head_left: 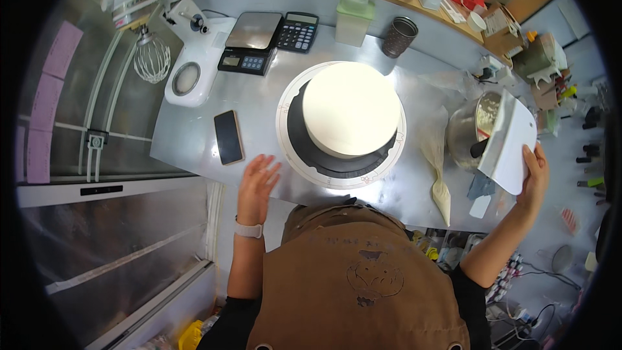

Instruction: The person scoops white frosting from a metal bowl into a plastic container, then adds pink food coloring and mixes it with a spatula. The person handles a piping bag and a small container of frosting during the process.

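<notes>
A round, smooth white frosted cake (352,107) sits on a black cake board (299,131) on a white turntable (283,113). My left hand (259,183) hovers in front of the turntable's left side, fingers apart, with nothing in it. At the right, my right hand (534,178) grips a flat white scraper (516,149) with rounded corners and a small hole. The scraper is beside a steel mixing bowl (459,139) and hides part of it. Pale cream and a dark-handled tool (478,148) show in the bowl. A filled piping bag (440,198) lies between turntable and bowl.
A phone (229,137) lies left of the turntable. Behind stand a stand mixer (194,78) with a whisk, a kitchen scale (249,42), a calculator (298,31), a green-lidded container (354,18) and a dark cup (400,36). A blue-grey cloth (481,186) lies near the bowl.
</notes>
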### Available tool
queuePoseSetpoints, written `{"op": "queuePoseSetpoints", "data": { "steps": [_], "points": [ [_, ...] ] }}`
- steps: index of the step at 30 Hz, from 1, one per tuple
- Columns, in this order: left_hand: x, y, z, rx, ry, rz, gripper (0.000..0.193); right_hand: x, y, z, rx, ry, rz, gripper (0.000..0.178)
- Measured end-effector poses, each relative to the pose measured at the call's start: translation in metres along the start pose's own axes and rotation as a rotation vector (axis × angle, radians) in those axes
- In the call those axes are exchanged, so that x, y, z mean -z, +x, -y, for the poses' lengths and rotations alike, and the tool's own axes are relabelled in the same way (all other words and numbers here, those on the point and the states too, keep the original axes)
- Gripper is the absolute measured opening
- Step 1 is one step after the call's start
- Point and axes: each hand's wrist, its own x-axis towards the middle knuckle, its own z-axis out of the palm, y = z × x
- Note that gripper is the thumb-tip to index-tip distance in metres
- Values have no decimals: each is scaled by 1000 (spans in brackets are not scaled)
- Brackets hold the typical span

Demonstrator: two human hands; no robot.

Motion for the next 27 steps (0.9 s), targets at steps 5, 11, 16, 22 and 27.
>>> {"op": "queuePoseSetpoints", "data": {
  "steps": [5, 11, 16, 22, 27],
  "points": [
    [-22, -5, -46, -499, 240, -253, 29, 80, -48, -48, 32, 283, -156, 31],
    [-127, -23, -71, -822, 454, 74, 24, 133, -90, -112, 32, 776, -303, 25],
    [-243, -19, -39, -804, 775, 615, 21, 157, -125, -147, 57, 1028, -415, 24],
    [-372, -18, 34, -946, 1078, 992, 29, 171, -157, -161, 110, 1086, -638, 26],
    [-446, 3, 110, -1159, 1409, 985, 40, 176, -167, -155, 207, 1015, -572, 39]
  ]
}}
